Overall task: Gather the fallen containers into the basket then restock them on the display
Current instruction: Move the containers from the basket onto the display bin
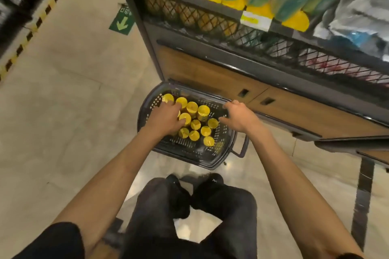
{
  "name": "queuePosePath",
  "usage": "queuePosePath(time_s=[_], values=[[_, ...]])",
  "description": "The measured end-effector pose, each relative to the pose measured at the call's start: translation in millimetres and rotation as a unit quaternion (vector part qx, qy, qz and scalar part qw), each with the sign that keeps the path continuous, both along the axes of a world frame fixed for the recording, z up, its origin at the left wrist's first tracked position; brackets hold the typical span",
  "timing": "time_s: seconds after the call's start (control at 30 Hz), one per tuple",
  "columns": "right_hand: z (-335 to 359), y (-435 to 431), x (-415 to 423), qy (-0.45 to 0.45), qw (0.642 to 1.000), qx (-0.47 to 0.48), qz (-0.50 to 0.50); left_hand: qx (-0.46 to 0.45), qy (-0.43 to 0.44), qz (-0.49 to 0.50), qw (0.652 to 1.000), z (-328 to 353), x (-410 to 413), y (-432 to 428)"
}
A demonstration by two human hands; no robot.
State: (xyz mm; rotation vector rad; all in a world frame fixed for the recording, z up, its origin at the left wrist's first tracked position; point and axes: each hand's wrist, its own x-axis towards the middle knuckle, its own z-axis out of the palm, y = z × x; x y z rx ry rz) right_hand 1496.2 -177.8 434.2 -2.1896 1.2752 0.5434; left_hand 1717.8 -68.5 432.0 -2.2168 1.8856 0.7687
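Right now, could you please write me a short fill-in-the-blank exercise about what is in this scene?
The containers in the basket have ___ lids. The basket stands on the ___. The left hand reaches into the ___. The green sign shows one ___.
Missing words: yellow; floor; basket; arrow.

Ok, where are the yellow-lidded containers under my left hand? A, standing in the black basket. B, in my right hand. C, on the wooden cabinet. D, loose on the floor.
A: the yellow-lidded containers stand upright inside the black basket, with the left hand resting on them.
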Motion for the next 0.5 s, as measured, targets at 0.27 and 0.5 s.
queuePosePath(time_s=[0.27,0.5], values=[[-180,-12,18,-0.008,1.000,-0.026,-0.001,-0.030,0.008,0.003,0.999,-189,25,-8],[-303,-27,36,-0.022,0.997,-0.067,0.011,-0.091,-0.004,-0.033,0.995,-317,25,-14]])
